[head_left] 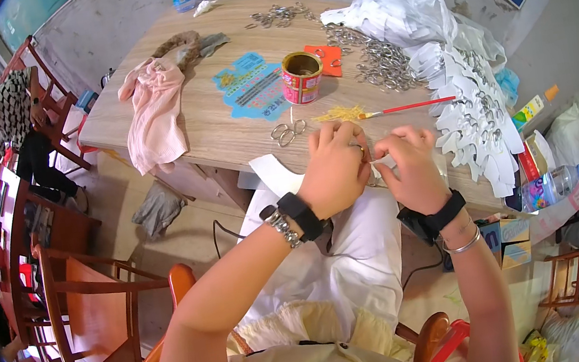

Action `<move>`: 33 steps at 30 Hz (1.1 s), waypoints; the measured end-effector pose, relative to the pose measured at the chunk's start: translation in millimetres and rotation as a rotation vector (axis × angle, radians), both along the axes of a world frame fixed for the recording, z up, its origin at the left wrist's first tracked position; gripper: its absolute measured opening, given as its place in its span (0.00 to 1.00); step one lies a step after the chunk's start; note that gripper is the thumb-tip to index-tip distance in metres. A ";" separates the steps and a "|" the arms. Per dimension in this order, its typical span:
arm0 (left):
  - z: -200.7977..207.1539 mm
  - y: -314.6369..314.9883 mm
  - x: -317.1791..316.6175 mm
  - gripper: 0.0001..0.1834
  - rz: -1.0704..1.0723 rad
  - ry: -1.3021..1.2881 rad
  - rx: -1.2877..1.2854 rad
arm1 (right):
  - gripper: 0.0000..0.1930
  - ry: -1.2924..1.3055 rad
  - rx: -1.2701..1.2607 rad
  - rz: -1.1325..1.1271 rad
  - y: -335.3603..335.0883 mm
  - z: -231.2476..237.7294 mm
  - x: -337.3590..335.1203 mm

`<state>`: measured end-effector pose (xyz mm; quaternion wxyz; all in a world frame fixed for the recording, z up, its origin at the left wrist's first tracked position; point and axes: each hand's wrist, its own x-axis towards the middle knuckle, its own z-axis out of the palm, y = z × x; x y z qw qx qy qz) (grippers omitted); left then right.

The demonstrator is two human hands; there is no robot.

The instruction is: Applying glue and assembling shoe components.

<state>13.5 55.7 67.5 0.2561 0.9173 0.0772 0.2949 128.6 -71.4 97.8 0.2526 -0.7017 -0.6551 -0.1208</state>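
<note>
At the near edge of the table, my left hand point(336, 168) is closed on a white strip point(276, 174), whose wide end sticks out to its left. My right hand point(414, 169) pinches a small white end close to the left fingertips; whether both belong to one strip I cannot tell. Just beyond my hands lie a few loose metal rings point(284, 134) and a brush with a red handle point(416, 105), its tip by some yellow bristles point(338, 113). An open red tin point(302, 92) stands behind them on a blue printed sheet point(248, 96).
To the right, many white pieces with metal rings point(475, 121) overlap along the table edge. Loose metal hardware point(386, 67) lies heaped near a white plastic bag point(402, 6). A pink cloth point(155, 111) lies at left. Wooden chairs point(91, 298) and a seated person point(17, 115) are farther left.
</note>
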 end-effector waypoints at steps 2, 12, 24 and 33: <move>10.5 -2.9 -7.8 0.04 0.002 -0.037 -0.052 | 0.17 0.013 0.063 -0.040 -4.1 6.3 -7.6; 55.5 -28.2 -62.1 0.05 -0.023 -0.131 -0.191 | 0.24 0.779 0.424 -0.257 -30.2 14.1 -66.5; 64.3 -37.7 -89.5 0.07 -0.064 0.016 -0.327 | 0.13 1.122 0.065 0.074 -39.2 16.3 -88.4; 64.5 -31.2 -101.9 0.06 -0.201 0.119 -0.598 | 0.17 1.212 0.048 0.218 -40.3 16.6 -94.1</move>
